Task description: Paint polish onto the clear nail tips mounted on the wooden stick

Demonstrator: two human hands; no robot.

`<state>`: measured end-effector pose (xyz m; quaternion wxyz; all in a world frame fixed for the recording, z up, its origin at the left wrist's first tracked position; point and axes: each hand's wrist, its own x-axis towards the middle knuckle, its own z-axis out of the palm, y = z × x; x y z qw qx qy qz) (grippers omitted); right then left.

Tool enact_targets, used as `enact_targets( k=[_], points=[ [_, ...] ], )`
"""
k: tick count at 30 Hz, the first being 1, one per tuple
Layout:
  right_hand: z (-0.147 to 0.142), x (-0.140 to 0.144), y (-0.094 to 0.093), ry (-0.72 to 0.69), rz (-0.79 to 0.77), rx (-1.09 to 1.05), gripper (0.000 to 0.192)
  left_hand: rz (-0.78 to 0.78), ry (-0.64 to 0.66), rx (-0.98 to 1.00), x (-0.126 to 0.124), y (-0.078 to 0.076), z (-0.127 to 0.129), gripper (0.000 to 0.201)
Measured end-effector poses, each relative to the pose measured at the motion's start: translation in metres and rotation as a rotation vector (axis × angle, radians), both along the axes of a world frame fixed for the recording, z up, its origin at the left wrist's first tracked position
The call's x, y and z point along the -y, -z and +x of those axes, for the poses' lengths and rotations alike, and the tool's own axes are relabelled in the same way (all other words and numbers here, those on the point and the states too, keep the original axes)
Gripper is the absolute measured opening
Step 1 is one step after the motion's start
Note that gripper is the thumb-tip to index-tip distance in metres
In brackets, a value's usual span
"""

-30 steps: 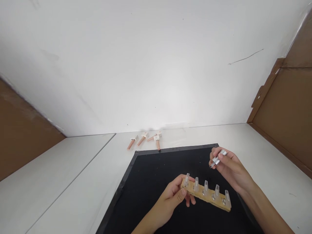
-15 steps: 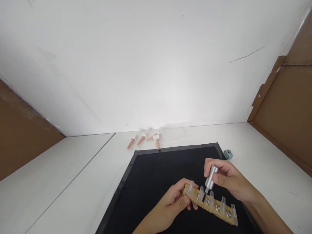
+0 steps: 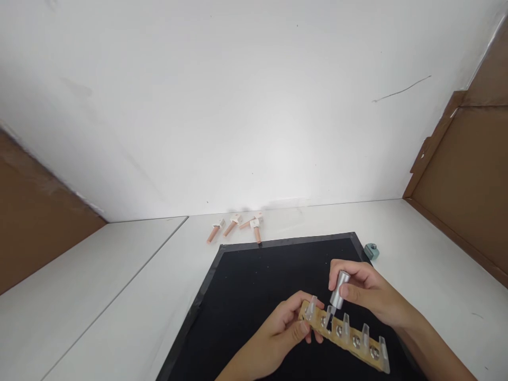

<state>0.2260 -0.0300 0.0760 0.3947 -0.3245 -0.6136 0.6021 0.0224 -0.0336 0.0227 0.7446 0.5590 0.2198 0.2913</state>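
Right hand [image 3: 369, 296] pinches silver brush cap [image 3: 338, 290], brush tip on second clear nail tip [image 3: 328, 315]. Left hand [image 3: 283, 328] clasps end of wooden holder [image 3: 344, 335] over black mat [image 3: 254, 296] on worktop [image 3: 119, 296]. Judged: painting stroke underway; next needs steady pull along nail. Teal bottle [image 3: 371, 251] beside mat.

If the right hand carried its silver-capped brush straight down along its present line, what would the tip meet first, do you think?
Probably the second clear nail tip on the wooden strip; the right hand aims the brush at it, though contact is unclear.

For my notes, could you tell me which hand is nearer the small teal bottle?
Right. The right hand is just below the teal bottle; the left hand is farther, down-left.
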Motion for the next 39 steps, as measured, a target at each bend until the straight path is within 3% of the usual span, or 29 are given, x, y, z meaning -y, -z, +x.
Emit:
enact_targets(
  k=[19, 22, 25, 31, 39],
  points=[
    [0.005, -0.002, 0.006, 0.119, 0.002, -0.002, 0.030, 0.000, 0.020, 0.018, 0.002, 0.004, -0.002, 0.036],
    [0.008, -0.005, 0.003, 0.253, 0.052, 0.061, 0.038, 0.009, 0.019, 0.014, 0.003, 0.002, -0.003, 0.035],
    [0.017, -0.011, 0.004, 0.557, 0.212, 0.258, 0.046, 0.007, 0.018, 0.003, 0.003, 0.002, -0.002, 0.036],
    [0.056, -0.031, 0.017, 0.953, 0.383, 0.478, 0.027, 0.015, -0.069, -0.029, 0.003, 0.005, 0.002, 0.040],
    [0.098, -0.048, 0.037, 1.031, 0.402, 0.756, 0.026, 0.027, -0.106, -0.068, 0.004, 0.002, 0.003, 0.047]
  ],
)
